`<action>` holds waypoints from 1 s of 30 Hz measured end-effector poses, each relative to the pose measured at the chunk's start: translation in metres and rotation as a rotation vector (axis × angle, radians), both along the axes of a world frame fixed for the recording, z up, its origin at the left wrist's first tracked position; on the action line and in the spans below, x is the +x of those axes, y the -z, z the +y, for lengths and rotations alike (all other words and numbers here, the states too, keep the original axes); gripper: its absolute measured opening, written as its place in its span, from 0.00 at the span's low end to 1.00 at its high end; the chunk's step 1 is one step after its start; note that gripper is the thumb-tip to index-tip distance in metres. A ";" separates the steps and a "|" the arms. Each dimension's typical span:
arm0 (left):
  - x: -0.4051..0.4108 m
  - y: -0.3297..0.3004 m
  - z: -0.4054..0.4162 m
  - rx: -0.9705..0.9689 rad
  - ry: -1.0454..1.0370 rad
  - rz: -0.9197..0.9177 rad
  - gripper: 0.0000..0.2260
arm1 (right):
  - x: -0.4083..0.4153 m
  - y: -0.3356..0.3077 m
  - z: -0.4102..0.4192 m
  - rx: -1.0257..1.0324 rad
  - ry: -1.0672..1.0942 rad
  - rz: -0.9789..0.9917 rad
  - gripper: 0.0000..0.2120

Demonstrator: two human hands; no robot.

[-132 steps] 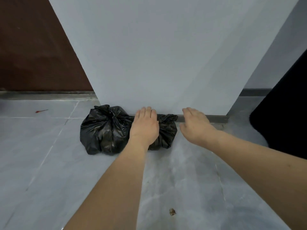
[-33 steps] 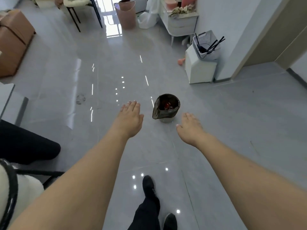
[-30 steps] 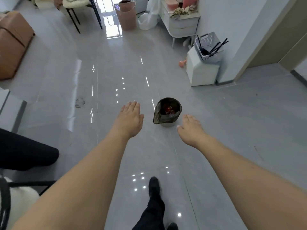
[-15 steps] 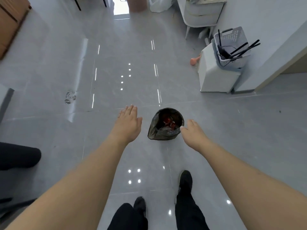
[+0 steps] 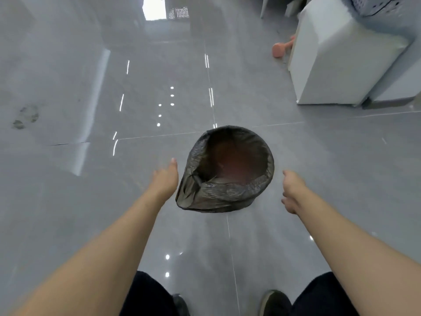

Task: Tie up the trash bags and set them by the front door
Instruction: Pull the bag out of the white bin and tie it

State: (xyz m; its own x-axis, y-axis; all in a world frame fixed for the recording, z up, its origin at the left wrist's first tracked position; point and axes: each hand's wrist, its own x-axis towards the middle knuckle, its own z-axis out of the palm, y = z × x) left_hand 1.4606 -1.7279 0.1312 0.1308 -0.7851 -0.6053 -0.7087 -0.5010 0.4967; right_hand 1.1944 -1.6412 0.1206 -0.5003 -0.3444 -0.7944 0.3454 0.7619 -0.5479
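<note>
**Hands flank the open bin, bag not yet gathered**

Small bin lined with a black trash bag (image 5: 227,174) stands on the grey tiled floor (image 5: 91,201), about mid-room, with the person's feet just near of it. Bag mouth is wide open and folded down over the rim; something reddish inside, too blurred to name. Slack plastic hangs in a fold on the bin's left side.

Left hand (image 5: 164,179) sits just beside that fold, fingers straight and together, pointing far; holds nothing, and whether it brushes the plastic I cannot tell. Right hand (image 5: 292,192) is near the bin's right side but apart from it, fingers loosely curled downward, nothing in them.

Both arms reach out, one either side. This looks like a setup for taking the rim from two opposite points, which would let the liner be lifted off evenly and drawn to a neck for knotting.

Judgement: tying has not begun on this bag; carrying to the door comes later.

White cabinet (image 5: 341,65) stands far right, a pinkish object (image 5: 281,47) on the floor beside it. No door in view.
</note>
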 end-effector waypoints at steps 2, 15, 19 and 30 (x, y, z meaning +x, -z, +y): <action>-0.004 0.037 -0.017 0.043 -0.159 0.194 0.30 | -0.012 0.048 -0.018 -0.015 -0.041 -0.035 0.20; 0.017 0.096 -0.023 0.275 -0.193 0.326 0.31 | -0.038 0.115 -0.026 0.097 -0.116 -0.232 0.27; -0.001 0.107 -0.032 0.307 -0.189 0.441 0.19 | -0.028 0.128 -0.029 0.103 -0.211 -0.250 0.29; -0.002 0.108 -0.027 0.332 -0.194 0.460 0.09 | -0.022 0.117 -0.030 0.126 -0.229 -0.216 0.11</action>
State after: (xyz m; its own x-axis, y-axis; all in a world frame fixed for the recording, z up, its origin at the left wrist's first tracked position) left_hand 1.4587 -1.7551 0.0231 -0.0810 -0.5319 -0.8429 -0.3386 -0.7807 0.5252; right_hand 1.1722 -1.6714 0.0038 -0.2369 -0.3210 -0.9170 0.2556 0.8900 -0.3775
